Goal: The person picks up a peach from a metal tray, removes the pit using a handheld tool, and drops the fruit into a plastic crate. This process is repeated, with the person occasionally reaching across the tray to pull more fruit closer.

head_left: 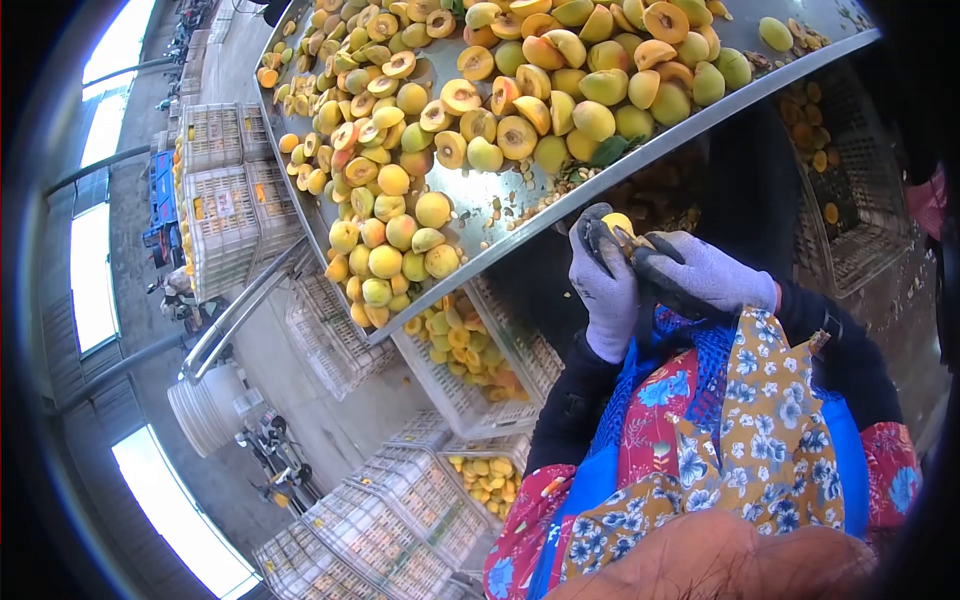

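My left hand (pixel 604 285), in a pale purple glove with dark fingertips, is closed around a yellow peach (pixel 619 223) just past the near edge of the metal table (pixel 650 150). My right hand (pixel 705 275), gloved the same way, is closed with its fingertips up against that peach. Whatever lies in its fingers is too small and dark to make out. On the table, many whole and halved peaches (pixel 595 120) are heaped, some halves with the pit hollow showing. Loose pits and scraps (pixel 515 205) lie near the edge, by a green leaf (pixel 608 151).
Beneath the table edge stands a crate of peach halves (pixel 430 375), with another crate (pixel 845 240) at the right. Stacked white crates (pixel 220 220) stand at the left, more crates (pixel 390 500) below. A metal rail (pixel 240 315) and a white bucket (pixel 205 410) are beyond the table.
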{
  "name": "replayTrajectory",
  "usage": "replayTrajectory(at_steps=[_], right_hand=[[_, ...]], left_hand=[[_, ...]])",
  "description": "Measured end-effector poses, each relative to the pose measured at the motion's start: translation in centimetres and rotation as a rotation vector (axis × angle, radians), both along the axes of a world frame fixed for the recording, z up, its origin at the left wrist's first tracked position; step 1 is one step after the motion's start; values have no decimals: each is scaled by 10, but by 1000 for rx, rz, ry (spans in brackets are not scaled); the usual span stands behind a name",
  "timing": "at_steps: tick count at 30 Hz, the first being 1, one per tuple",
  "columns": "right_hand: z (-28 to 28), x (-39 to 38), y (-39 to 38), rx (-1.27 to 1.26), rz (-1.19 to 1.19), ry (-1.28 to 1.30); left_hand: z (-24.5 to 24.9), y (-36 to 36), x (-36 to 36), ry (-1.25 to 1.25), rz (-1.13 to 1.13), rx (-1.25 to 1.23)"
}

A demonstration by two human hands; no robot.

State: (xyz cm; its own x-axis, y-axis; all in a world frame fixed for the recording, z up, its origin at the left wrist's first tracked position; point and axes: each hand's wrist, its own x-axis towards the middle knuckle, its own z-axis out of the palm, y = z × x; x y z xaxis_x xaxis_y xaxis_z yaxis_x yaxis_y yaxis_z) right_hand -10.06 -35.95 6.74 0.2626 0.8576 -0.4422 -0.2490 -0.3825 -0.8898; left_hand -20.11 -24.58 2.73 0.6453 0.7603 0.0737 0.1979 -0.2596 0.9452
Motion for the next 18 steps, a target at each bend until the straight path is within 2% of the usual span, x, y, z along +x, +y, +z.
replayTrajectory(at_steps=[2, 5, 8, 11, 15, 18], right_hand=[[-11, -5, -4, 42, -5, -209], [-12, -11, -12, -36, 197, -680], [8, -11, -7, -232, 71, -502], [-7, -15, -7, -147, 6, -503], [-15, -1, -8, -7, -75, 135], [-5, 6, -10, -99, -55, 509]], left_hand=[[-7, 4, -1, 13, -32, -141], [-8, 4, 1, 18, -50, -230], [2, 0, 5, 25, -43, -173], [0, 0, 3, 44, -37, -134], [1, -4, 4, 57, -15, -52], [-4, -6, 6, 48, -21, 196]])
